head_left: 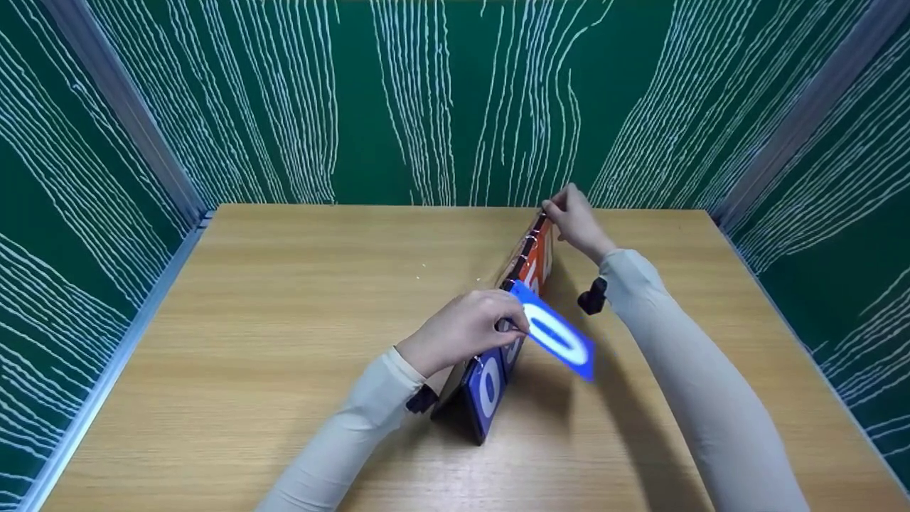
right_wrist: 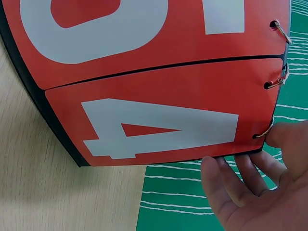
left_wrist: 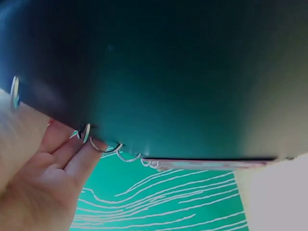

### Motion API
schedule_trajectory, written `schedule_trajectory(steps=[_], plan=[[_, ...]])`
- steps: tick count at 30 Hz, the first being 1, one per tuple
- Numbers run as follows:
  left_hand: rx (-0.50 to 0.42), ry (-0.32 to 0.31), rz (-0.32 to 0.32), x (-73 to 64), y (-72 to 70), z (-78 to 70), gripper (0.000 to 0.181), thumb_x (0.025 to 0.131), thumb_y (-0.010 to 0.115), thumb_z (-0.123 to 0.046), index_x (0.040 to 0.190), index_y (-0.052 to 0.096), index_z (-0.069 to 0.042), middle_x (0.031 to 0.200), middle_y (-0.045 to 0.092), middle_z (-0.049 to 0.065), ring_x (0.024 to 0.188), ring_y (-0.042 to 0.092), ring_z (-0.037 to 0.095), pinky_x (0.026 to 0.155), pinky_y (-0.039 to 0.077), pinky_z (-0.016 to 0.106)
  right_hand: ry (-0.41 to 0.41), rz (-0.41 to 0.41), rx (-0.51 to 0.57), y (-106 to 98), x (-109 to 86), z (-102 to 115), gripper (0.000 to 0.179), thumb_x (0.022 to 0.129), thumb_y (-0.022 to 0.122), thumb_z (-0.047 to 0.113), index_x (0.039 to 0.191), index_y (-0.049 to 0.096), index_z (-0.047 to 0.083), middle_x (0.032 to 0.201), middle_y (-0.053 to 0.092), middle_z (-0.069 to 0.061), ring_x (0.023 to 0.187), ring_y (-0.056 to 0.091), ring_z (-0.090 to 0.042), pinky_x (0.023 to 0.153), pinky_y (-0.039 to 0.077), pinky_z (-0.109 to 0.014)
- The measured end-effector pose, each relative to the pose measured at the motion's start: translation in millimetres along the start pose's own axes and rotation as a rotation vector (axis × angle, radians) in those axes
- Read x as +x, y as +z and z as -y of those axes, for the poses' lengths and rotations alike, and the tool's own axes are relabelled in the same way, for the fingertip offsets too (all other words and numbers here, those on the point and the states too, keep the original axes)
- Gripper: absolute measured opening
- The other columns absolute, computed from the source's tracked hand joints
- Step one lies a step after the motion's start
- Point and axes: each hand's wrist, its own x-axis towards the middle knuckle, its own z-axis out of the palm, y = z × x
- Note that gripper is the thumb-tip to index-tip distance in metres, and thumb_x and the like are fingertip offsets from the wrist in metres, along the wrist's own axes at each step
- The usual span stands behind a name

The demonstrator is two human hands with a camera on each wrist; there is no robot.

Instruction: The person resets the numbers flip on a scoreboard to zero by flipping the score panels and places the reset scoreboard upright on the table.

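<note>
A tabletop flip scoreboard (head_left: 489, 391) stands like a tent, its ringed spine running away from me. My left hand (head_left: 469, 323) pinches a blue number card (head_left: 558, 336) showing a white 0, lifted out at an angle from the near half. At the far end, my right hand (head_left: 577, 226) grips the top corner of the scoreboard. In the right wrist view, the thumb is by a ring and the fingers lie along the end edge, beside a red card (right_wrist: 192, 108) with a white 4. The scoreboard's dark back panel (left_wrist: 159, 77) hides most of the left wrist view.
The scoreboard stands on a wooden table (head_left: 306, 299). Green walls (head_left: 483, 99) with wavy white lines enclose the back and sides. Metal rings (left_wrist: 86, 133) line the spine. A small black device (head_left: 592, 297) is at the right wrist.
</note>
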Motion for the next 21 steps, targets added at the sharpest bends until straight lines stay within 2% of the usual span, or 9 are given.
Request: schedule_trajectory(steps=[1,6,8,13,21], plan=[[0.033,0.019,-0.003,0.5,-0.5,0.5,0.009,0.095,0.072,-0.015,0.102,0.078,-0.013,0.106,0.076,-0.001,0.103,0.068,0.012,0.098,0.054,0.022,-0.004,-0.001,-0.001,0.3,0.1,0.2,0.025,0.109,0.044,0.029,0.12,0.042,0.007,0.116,0.046,-0.009,0.1,0.049,-0.019,0.075,0.05,-0.027],[0.182,0.083,0.01,2.8,-2.3,2.6,0.01,0.094,0.074,-0.019,0.099,0.08,-0.014,0.097,0.079,-0.005,0.098,0.072,0.01,0.113,0.045,0.032,-0.013,-0.001,-0.006,1.0,0.8,0.9,0.025,0.109,0.043,0.028,0.12,0.042,0.004,0.115,0.046,-0.01,0.1,0.049,-0.02,0.072,0.05,-0.025],[0.192,0.079,0.031,3.3,-2.8,3.0,0.012,0.094,0.074,-0.023,0.101,0.081,-0.014,0.097,0.08,-0.006,0.097,0.073,0.01,0.117,0.041,0.035,-0.009,-0.005,-0.006,1.1,0.9,0.9,0.025,0.109,0.043,0.028,0.12,0.042,0.005,0.116,0.046,-0.011,0.1,0.049,-0.02,0.072,0.05,-0.025],[0.195,0.051,0.07,3.9,-2.8,2.8,0.021,0.097,0.07,-0.034,0.104,0.081,-0.019,0.101,0.08,-0.008,0.101,0.072,0.01,0.113,0.041,0.037,-0.014,-0.011,-0.011,1.5,0.9,-0.7,0.025,0.109,0.044,0.028,0.119,0.043,0.005,0.116,0.047,-0.011,0.099,0.05,-0.019,0.072,0.051,-0.026],[0.21,0.053,0.078,4.8,-2.3,1.8,0.024,0.1,0.064,-0.039,0.106,0.08,-0.02,0.104,0.079,-0.008,0.104,0.072,0.007,0.111,0.042,0.037,-0.004,-0.008,-0.006,0.7,1.6,-0.9,0.025,0.109,0.044,0.028,0.121,0.043,0.006,0.118,0.047,-0.011,0.102,0.05,-0.02,0.075,0.051,-0.026]])
